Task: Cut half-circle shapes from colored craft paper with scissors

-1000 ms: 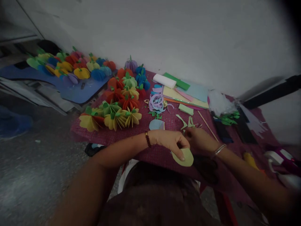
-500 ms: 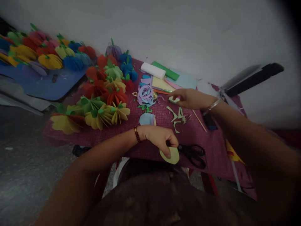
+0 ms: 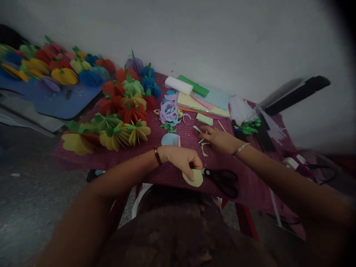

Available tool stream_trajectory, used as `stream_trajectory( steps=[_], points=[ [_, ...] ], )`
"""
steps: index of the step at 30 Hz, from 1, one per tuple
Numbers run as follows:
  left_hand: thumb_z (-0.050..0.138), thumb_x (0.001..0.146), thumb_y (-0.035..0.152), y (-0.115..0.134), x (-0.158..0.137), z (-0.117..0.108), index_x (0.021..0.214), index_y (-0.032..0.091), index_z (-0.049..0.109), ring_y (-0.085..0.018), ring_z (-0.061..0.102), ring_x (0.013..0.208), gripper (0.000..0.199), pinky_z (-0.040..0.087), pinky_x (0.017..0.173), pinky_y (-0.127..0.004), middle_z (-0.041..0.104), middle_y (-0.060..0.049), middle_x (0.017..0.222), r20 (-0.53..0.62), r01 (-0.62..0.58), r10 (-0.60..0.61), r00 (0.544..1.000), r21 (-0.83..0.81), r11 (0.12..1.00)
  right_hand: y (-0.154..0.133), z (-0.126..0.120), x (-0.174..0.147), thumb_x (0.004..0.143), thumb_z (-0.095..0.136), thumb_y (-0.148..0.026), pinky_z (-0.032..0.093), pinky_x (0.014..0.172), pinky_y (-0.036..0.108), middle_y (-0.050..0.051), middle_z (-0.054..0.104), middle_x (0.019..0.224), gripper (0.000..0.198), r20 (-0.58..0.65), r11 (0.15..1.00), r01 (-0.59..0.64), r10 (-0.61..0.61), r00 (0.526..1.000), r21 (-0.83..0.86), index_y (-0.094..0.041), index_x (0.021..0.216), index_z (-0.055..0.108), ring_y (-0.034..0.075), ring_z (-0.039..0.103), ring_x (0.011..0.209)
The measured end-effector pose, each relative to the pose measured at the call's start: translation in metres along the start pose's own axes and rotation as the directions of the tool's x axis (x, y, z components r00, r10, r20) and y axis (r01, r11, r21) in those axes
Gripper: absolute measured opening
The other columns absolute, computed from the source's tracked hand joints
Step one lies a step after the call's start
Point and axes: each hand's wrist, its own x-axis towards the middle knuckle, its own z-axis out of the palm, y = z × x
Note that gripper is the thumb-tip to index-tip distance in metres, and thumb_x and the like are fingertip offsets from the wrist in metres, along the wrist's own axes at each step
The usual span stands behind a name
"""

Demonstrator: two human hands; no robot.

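Observation:
My left hand (image 3: 184,160) pinches a pale yellow-green paper circle (image 3: 194,179) between thumb and fingers at the table's front edge. Just right of it lie black-handled scissors (image 3: 221,180), their blades partly hidden beside the hand. My right hand (image 3: 220,141) rests over light green paper scraps (image 3: 205,149), with its fingers spread and covering some of them. Behind those fingertips sits a small stack of pale green paper (image 3: 205,119). A light blue paper circle (image 3: 169,139) lies beyond my left wrist.
Colourful paper pumpkins (image 3: 116,111) crowd the table's left side, and more stand on a blue table (image 3: 61,100). Curled lilac strips (image 3: 169,113), a white roll (image 3: 178,85), a green roll (image 3: 194,86) and paper sheets lie at the back. A glue gun (image 3: 296,163) is at right.
My right hand has let go of the small pale green paper stack and come nearer, down onto the scraps. My left hand still holds the paper circle.

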Motion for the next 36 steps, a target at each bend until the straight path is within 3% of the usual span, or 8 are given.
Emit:
stream_trajectory(
  steps=[3, 7, 11, 14, 20, 26, 31, 36],
  points=[
    [0.089, 0.056, 0.048, -0.003, 0.0, -0.001, 0.059, 0.014, 0.063, -0.01, 0.049, 0.057, 0.043, 0.037, 0.053, -0.022, 0.059, 0.0, 0.059, -0.014, 0.016, -0.016, 1.0, 0.015, 1.0, 0.005, -0.003, 0.005, 0.089, 0.052, -0.008, 0.051, 0.087, 0.037, 0.018, 0.06, 0.124, 0.03, 0.047, 1.0, 0.0, -0.001, 0.999, 0.011, -0.015, 0.115, 0.065, 0.027, 0.064, 0.108],
    [0.09, 0.056, 0.047, -0.008, 0.001, -0.001, 0.061, 0.014, 0.065, -0.011, 0.05, 0.057, 0.042, 0.038, 0.053, -0.022, 0.059, 0.0, 0.059, -0.025, 0.013, -0.013, 1.0, 0.008, 1.0, 0.009, -0.002, 0.003, 0.086, 0.05, -0.006, 0.047, 0.077, 0.03, 0.014, 0.065, 0.105, 0.021, 0.071, 0.995, -0.091, 0.089, 0.994, 0.035, -0.015, 0.094, 0.067, 0.021, 0.066, 0.088],
    [0.091, 0.055, 0.044, -0.009, 0.003, -0.002, 0.061, 0.013, 0.065, -0.011, 0.051, 0.056, 0.041, 0.039, 0.053, -0.022, 0.06, 0.0, 0.058, -0.021, -0.014, 0.014, 1.0, 0.0, 1.0, 0.018, -0.012, 0.006, 0.078, 0.054, -0.007, 0.045, 0.074, 0.029, 0.011, 0.07, 0.09, 0.016, -0.042, 0.967, -0.213, 0.221, 0.974, 0.14, -0.016, 0.083, 0.067, 0.021, 0.065, 0.082],
    [0.091, 0.054, 0.041, -0.006, 0.005, -0.003, 0.058, 0.013, 0.064, -0.01, 0.05, 0.056, 0.039, 0.039, 0.054, -0.022, 0.058, 0.001, 0.057, -0.021, -0.031, 0.031, 0.999, -0.005, 0.999, 0.022, -0.032, 0.024, 0.075, 0.056, -0.012, 0.044, 0.07, 0.028, 0.006, 0.071, 0.083, 0.015, -0.18, 0.939, -0.217, 0.27, 0.946, 0.267, -0.017, 0.082, 0.068, 0.02, 0.064, 0.075],
    [0.091, 0.053, 0.034, -0.003, 0.006, -0.001, 0.057, 0.013, 0.066, -0.011, 0.051, 0.056, 0.033, 0.041, 0.056, -0.023, 0.059, 0.003, 0.055, -0.019, -0.045, 0.044, 0.999, -0.03, 0.999, 0.001, -0.083, 0.102, 0.078, 0.057, -0.014, 0.043, 0.071, 0.028, 0.008, 0.073, 0.089, 0.018, -0.281, 0.976, -0.124, 0.171, 0.944, 0.179, -0.015, 0.089, 0.071, 0.02, 0.063, 0.077],
    [0.091, 0.053, 0.029, 0.005, 0.001, -0.004, 0.051, 0.014, 0.058, -0.008, 0.042, 0.054, 0.036, 0.034, 0.054, -0.023, 0.049, 0.006, 0.051, 0.002, -0.091, 0.091, 0.996, 0.022, 0.996, -0.029, -0.083, 0.174, 0.084, 0.054, -0.013, 0.042, 0.073, 0.03, 0.018, 0.07, 0.107, 0.024, -0.037, 0.997, 0.004, -0.007, 0.999, -0.073, -0.011, 0.103, 0.069, 0.025, 0.065, 0.091],
    [0.091, 0.053, 0.028, 0.015, -0.006, -0.007, 0.055, 0.014, 0.061, -0.01, 0.046, 0.059, 0.033, 0.037, 0.059, -0.024, 0.053, 0.005, 0.056, -0.012, -0.162, 0.162, 0.987, -0.045, 0.986, -0.034, -0.077, 0.185, 0.084, 0.059, -0.017, 0.044, 0.074, 0.031, 0.017, 0.065, 0.118, 0.035, 0.104, 0.997, 0.023, -0.016, 0.994, -0.074, -0.014, 0.119, 0.066, 0.026, 0.066, 0.095],
    [0.092, 0.053, 0.03, 0.015, -0.005, -0.005, 0.051, 0.014, 0.057, -0.009, 0.042, 0.057, 0.038, 0.033, 0.056, -0.024, 0.047, 0.005, 0.053, 0.004, -0.164, 0.164, 0.986, 0.004, 0.986, -0.028, -0.109, 0.166, 0.077, 0.065, -0.016, 0.047, 0.078, 0.03, 0.011, 0.065, 0.121, 0.056, 0.069, 1.0, 0.015, -0.013, 0.998, -0.023, -0.022, 0.133, 0.06, 0.024, 0.066, 0.096]
  ],
)
